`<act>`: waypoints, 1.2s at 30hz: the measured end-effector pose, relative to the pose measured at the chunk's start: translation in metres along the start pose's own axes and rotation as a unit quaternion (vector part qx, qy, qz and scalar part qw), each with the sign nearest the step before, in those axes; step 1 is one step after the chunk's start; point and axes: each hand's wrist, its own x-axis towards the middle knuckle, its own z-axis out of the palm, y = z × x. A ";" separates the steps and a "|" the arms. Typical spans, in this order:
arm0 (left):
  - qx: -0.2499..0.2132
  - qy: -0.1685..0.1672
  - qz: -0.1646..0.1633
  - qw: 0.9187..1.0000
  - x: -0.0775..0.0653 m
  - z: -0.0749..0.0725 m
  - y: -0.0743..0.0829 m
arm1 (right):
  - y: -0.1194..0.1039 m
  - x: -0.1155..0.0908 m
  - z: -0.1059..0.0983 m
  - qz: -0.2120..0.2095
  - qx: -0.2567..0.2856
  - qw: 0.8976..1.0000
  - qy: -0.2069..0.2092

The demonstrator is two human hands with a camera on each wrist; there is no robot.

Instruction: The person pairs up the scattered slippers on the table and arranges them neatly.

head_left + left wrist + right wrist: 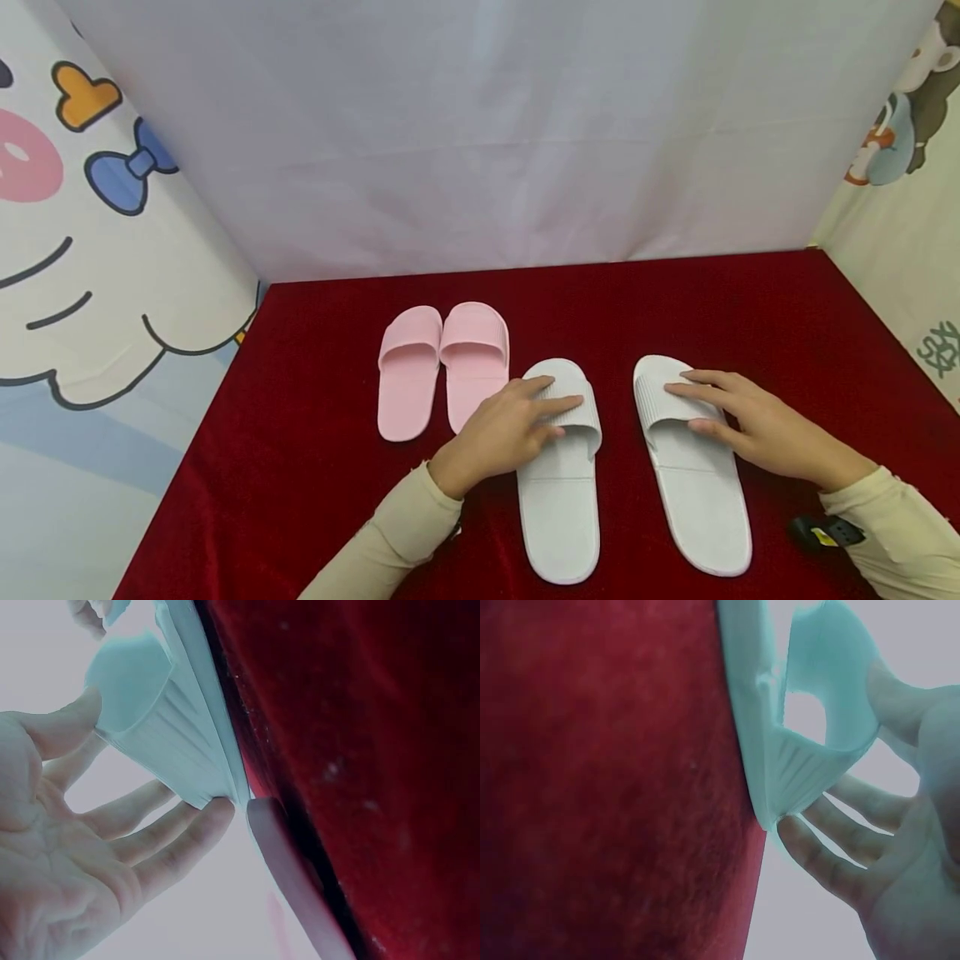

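Two white slippers lie apart on the red cloth, toes pointing away from me. On the ribbed strap of the left white slipper (pixel 558 508) rests my left hand (pixel 498 429), its fingers spread. In the left wrist view, the thumb touches the strap's opening edge and fingertips touch its side. My right hand (pixel 765 425) lies over the strap of the right white slipper (pixel 701 517), which is angled slightly. The right wrist view shows fairly straight fingers (pixel 862 832) against that strap, the thumb at its rim. Neither hand's fingers curl round a slipper.
A pair of smaller pink slippers (pixel 405 400) sits side by side behind and left of my left hand, one heel partly hidden by it. Red cloth (pixel 300 467) covers the table. A white curtain (pixel 525 150) stands behind, with cartoon-printed panels (pixel 97 275) at both sides.
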 end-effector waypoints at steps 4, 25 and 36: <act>0.000 -0.002 0.000 1.000 -0.001 -0.001 0.001 | -0.004 0.002 0.002 -0.017 0.004 1.000 0.004; 0.009 -0.016 0.008 1.000 -0.003 -0.002 0.008 | -0.024 0.015 0.010 -0.067 0.009 0.998 0.011; 0.028 -0.024 0.001 0.999 -0.002 0.000 0.008 | -0.031 0.021 0.016 -0.061 0.010 0.998 0.003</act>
